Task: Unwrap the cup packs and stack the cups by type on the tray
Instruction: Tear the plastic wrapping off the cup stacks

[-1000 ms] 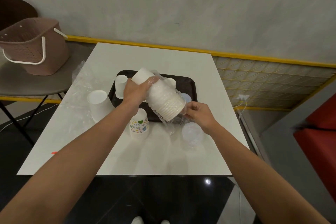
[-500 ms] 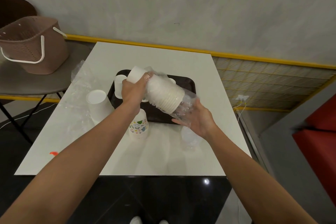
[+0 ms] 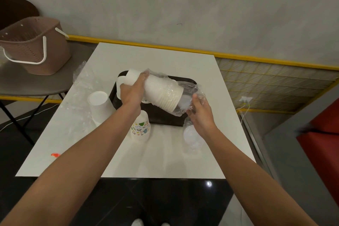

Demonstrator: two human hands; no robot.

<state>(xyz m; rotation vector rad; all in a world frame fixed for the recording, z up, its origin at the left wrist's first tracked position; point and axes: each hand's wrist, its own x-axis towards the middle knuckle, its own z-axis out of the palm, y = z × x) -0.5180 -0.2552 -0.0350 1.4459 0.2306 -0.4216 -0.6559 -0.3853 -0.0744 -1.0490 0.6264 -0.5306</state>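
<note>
I see L hand (image 3: 132, 93) curled tight round the base end of the white cup pack (image 3: 163, 95), held tilted above the tray (image 3: 159, 118) mid-table (image 3: 165, 60). R hand (image 3: 200, 113) pinches the clear wrap (image 3: 189, 89) bunched past the rims (rest clings to the cups). Patterned cups (image 3: 140, 128) stand just off the tray's near edge.

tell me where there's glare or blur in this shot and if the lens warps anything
Head view: a small glare spot on the glossy dark floor; soft highlights on the plastic wrap round the white cup stack; the red seat at the right edge is smeared; the wide lens stretches the forearms.
</note>
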